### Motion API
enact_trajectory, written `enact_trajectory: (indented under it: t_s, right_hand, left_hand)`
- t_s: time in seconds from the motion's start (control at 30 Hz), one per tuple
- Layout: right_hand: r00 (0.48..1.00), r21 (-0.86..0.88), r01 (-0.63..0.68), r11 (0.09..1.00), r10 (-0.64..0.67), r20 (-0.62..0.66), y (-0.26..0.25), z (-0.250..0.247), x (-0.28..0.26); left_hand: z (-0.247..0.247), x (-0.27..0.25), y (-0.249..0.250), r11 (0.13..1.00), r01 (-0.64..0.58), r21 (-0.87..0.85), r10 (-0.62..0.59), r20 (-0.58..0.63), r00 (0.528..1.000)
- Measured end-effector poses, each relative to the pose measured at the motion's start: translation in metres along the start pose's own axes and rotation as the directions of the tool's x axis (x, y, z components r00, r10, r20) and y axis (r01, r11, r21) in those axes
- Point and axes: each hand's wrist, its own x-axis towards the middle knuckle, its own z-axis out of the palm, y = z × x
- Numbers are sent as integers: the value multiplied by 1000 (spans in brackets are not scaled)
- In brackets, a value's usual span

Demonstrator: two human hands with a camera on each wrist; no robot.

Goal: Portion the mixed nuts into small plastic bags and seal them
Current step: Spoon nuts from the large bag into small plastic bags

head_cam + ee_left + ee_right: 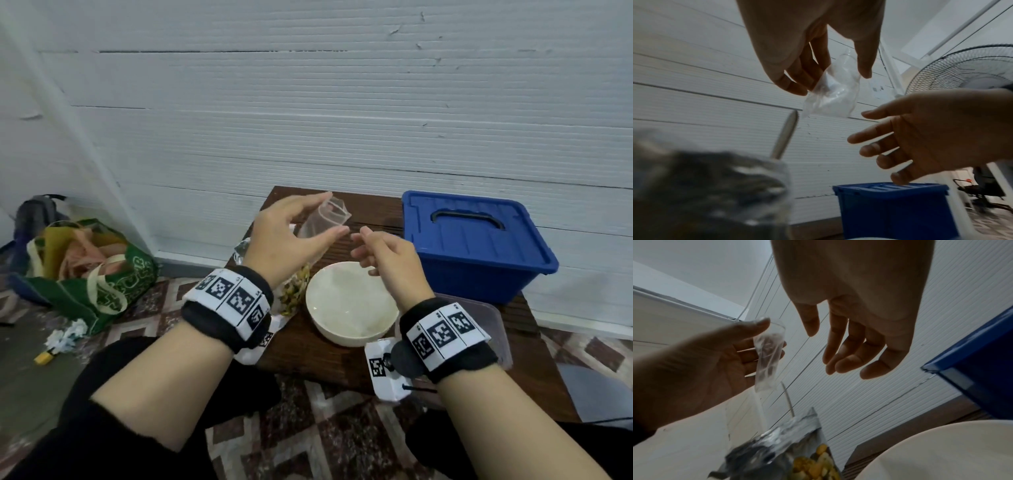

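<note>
Off to the left of your left hand (286, 236), a green tote (99, 270) sits on the floor, out of the job. Your left hand is raised over the table (308, 349), thumb and fingers pinching a small clear bag (323, 222) by its sides. The bag looks empty, and its mouth is held spread upward, probably so nuts can drop straight in. From the left wrist view the bag (830, 95) hangs between thumb and fingertips, with its bottom free.

Just below that hand lies the opened foil nut pouch (781, 444) with the mixed nuts (294, 291) showing at its mouth, close enough to reach without shifting. A metal handle (786, 134), likely a spoon, stands up from it.

Between your wrists sits the white bowl (352, 301), which appears empty.

Your right hand (387, 253) hovers just beside the bag, apart from it, fingers loosely curved and holding nothing. It seems placed to steady the bag's mouth or to fetch nuts. Beyond it stands the blue lidded box (476, 240), and under your right wrist a clear tub (493, 315). No bag is filled or sealed yet.
</note>
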Motion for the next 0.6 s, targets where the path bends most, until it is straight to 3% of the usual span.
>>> enact_trajectory:
  t_s: [0.13, 0.27, 0.43, 0.5, 0.6]
  right_hand:
    - [993, -58, 71, 996, -66, 93, -9, 30, 5]
    - [984, -188, 150, 971, -128, 121, -15, 54, 16]
    - [979, -389, 199, 899, -168, 112, -11, 76, 28]
    - [989, -473, 148, 868, -116, 95, -4, 80, 32]
    - [998, -458, 50, 887, -24, 62, 3, 80, 33]
  left_hand:
    - [-33, 6, -16, 991, 133, 29, -128, -137, 982]
    - [-56, 5, -49, 941, 333, 54, -316, -202, 927]
    - [-53, -6, -87, 852, 519, 67, -514, -78, 854]
    - [-47, -9, -95, 836, 546, 62, -544, -42, 838]
    - [-44, -8, -98, 836, 549, 24, -547, -53, 835]
